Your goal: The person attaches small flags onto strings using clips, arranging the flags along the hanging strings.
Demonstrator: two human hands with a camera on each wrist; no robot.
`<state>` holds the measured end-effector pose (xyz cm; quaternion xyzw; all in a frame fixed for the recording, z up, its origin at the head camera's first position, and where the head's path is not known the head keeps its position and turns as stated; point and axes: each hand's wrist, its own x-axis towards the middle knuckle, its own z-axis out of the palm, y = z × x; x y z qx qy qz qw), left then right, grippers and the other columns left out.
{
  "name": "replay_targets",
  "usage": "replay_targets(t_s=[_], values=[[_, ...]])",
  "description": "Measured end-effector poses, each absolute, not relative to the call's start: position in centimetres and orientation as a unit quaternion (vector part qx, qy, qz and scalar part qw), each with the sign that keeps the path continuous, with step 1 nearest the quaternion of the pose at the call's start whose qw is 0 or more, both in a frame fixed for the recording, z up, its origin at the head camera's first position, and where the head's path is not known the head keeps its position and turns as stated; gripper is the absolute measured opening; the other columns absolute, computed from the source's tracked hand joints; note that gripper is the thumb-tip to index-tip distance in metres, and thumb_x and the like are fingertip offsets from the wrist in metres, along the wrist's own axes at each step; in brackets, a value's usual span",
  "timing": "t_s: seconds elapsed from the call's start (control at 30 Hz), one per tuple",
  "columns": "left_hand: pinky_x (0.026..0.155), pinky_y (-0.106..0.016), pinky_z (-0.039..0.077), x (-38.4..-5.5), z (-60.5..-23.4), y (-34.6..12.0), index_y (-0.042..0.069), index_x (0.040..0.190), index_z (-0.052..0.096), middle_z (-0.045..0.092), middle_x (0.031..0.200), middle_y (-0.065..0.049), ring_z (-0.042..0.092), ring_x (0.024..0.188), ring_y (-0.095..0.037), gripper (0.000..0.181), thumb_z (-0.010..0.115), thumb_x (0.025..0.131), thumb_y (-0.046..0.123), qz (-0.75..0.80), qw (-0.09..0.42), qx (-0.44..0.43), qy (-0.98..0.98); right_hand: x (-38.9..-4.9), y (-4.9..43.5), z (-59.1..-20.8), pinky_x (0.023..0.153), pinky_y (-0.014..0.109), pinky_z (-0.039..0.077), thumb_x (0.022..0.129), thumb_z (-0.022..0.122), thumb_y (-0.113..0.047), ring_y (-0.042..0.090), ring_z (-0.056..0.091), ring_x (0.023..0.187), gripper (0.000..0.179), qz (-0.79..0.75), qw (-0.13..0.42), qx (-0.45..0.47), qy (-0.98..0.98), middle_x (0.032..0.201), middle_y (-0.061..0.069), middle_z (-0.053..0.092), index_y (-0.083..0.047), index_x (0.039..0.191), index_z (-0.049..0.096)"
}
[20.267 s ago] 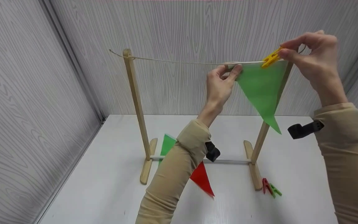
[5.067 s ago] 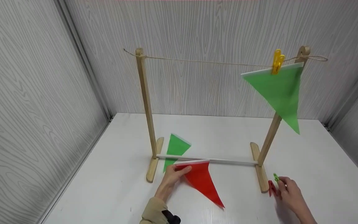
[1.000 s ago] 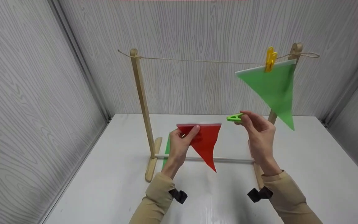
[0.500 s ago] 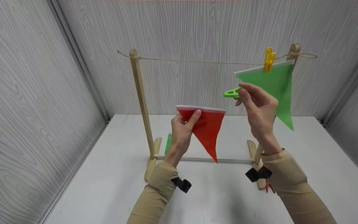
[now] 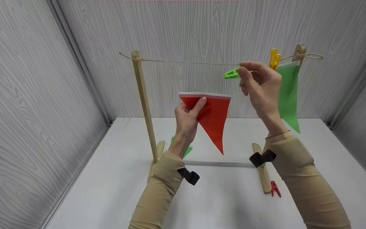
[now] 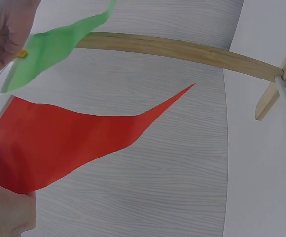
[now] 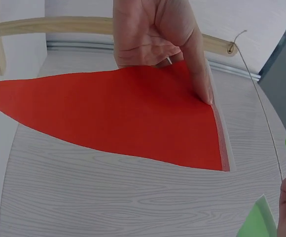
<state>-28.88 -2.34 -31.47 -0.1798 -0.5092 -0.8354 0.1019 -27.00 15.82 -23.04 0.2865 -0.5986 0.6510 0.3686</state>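
Note:
My left hand (image 5: 187, 119) pinches a red triangular pennant (image 5: 214, 119) near its white top edge, thumb in front. The pennant hangs point-down, below the string (image 5: 186, 62) and apart from it. In the right wrist view the thumb presses on the red cloth (image 7: 133, 111). Level with the string, my right hand (image 5: 264, 87) holds a green clothespin (image 5: 232, 73) between thumb and fingers, its nose pointing left. Behind that hand a green pennant (image 5: 288, 92) hangs from the string by a yellow clothespin (image 5: 274, 59); the hand covers its left part.
The string runs between a left wooden post (image 5: 143, 101) and a right post (image 5: 300, 51). A white rod (image 5: 221, 163) joins their feet. Another green pennant (image 5: 187, 151) lies on the table, partly behind my left arm. A red clothespin (image 5: 275, 189) lies beside the right foot.
Over the last second both hands have risen toward the string, carrying the red pennant and the green clothespin. Earlier, the red pennant and green clothespin were down at the table.

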Motion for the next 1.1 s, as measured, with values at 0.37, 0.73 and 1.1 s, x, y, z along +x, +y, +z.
replay_targets(t_s=[0.37, 0.73, 1.1], values=[[0.096, -0.041, 0.059, -29.6, -29.2, -1.8, 0.003, 0.126, 0.062, 0.07, 0.12, -0.016, 0.071, 0.107, -0.028, 0.034, 0.069, 0.095, 0.016, -0.824, 0.136, -0.168, -0.523, -27.7, 15.1, -20.7, 0.045, 0.014, 0.035, 0.093, 0.07, -0.005, 0.004, 0.044, 0.049, 0.01, 0.617, 0.375, 0.257, -0.642, 0.074, -0.008, 0.064, 0.001, 0.1, 0.071], [0.094, -0.036, 0.059, -30.3, -27.0, -1.4, 0.0, 0.116, 0.066, 0.074, 0.102, -0.009, 0.071, 0.095, -0.019, 0.024, 0.068, 0.096, 0.012, -0.811, 0.16, -0.171, -0.537, -28.6, 15.2, -19.5, 0.043, 0.015, 0.031, 0.092, 0.072, -0.008, 0.002, 0.039, 0.043, 0.009, 0.597, 0.39, 0.26, -0.651, 0.077, -0.007, 0.066, 0.001, 0.093, 0.072], [0.093, -0.038, 0.059, -30.5, -26.1, -1.1, 0.0, 0.117, 0.067, 0.073, 0.106, -0.014, 0.07, 0.096, -0.021, 0.024, 0.067, 0.097, 0.013, -0.818, 0.153, -0.17, -0.528, -29.1, 15.0, -19.0, 0.048, 0.013, 0.038, 0.091, 0.075, -0.012, -0.001, 0.052, 0.051, 0.016, 0.533, 0.415, 0.215, -0.705, 0.077, -0.014, 0.065, 0.004, 0.091, 0.074]])
